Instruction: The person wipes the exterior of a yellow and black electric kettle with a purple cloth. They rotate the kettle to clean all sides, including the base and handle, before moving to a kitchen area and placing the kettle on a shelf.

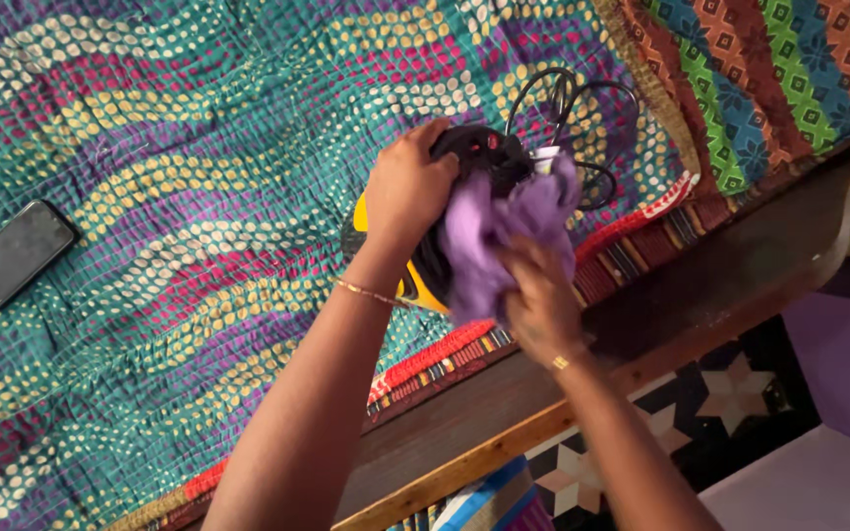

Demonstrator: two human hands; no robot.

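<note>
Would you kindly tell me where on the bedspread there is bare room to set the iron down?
The widest free patch of bedspread lies between the phone and the left hand. It is crowded on the other side, where the iron, purple cloth, right hand and coiled cord bunch by the wooden edge.

- The black and yellow electric iron (425, 265) stands on the patterned quilted bedspread (199, 197), near the bed's wooden edge (661, 305).
- The left hand (407, 187) grips the iron's top; the right hand (541, 300) presses a crumpled lilac cloth (504, 231) against its right side.
- The coiled black cord (573, 108) lies behind the iron.
- A flat black phone (14, 254) lies on the bedspread, well apart to the left.
</note>
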